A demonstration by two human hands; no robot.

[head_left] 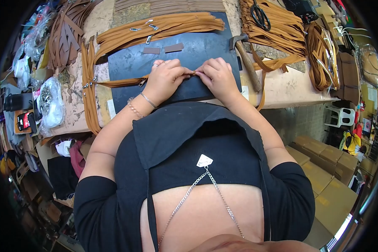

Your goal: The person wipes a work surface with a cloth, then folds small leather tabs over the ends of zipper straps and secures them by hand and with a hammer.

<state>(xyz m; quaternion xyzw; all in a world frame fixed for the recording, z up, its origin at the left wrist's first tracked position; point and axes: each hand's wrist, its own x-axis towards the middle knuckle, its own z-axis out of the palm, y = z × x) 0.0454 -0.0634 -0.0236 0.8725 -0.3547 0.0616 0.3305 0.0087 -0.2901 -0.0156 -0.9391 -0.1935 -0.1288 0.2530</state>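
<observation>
My left hand (167,80) is closed on an orange-brown zipper (121,82), which runs out leftward across a dark board (128,65). A zipper slider (143,80) sits on the tape just left of my fingers. My right hand (217,77) pinches the zipper's end, its fingertips almost meeting those of the left. What lies between the fingertips is mostly hidden. Beyond my hands on the board are two small brown strips (151,51) (174,48). Loose metal zipper sliders (148,40) rest on and beside a bundle of zipper tape (164,27).
To the right lies a hammer (248,65) with a wooden handle. Black scissors (260,17) rest on more zipper tape (277,33). Brown strips (66,38) and a clear plastic bag (51,103) are at the left. Cardboard boxes (329,185) stand below right, near a white stool (340,115).
</observation>
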